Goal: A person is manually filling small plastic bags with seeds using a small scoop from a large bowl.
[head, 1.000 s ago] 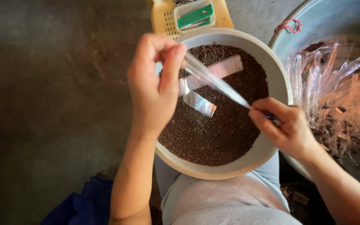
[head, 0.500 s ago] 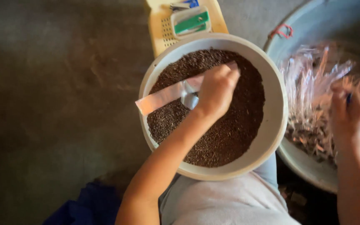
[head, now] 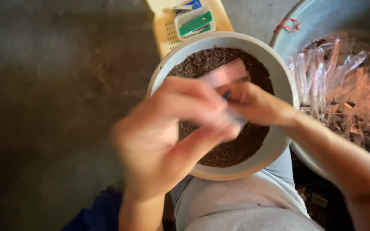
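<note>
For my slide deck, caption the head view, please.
Both hands, left hand and right hand, meet over a bowl of dark granules.

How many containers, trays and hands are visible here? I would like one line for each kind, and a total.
Round bowl of dark granules: 1
Large metal basin with clear plastic bags: 1
Yellow tray with small tools: 1
Hands, left hand and right hand: 2
Total: 5

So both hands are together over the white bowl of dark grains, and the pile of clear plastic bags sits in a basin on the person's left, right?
Not quite. In the head view the clear plastic bags lie in the metal basin on the person's right. Both the left hand and right hand are over the white bowl.
</note>
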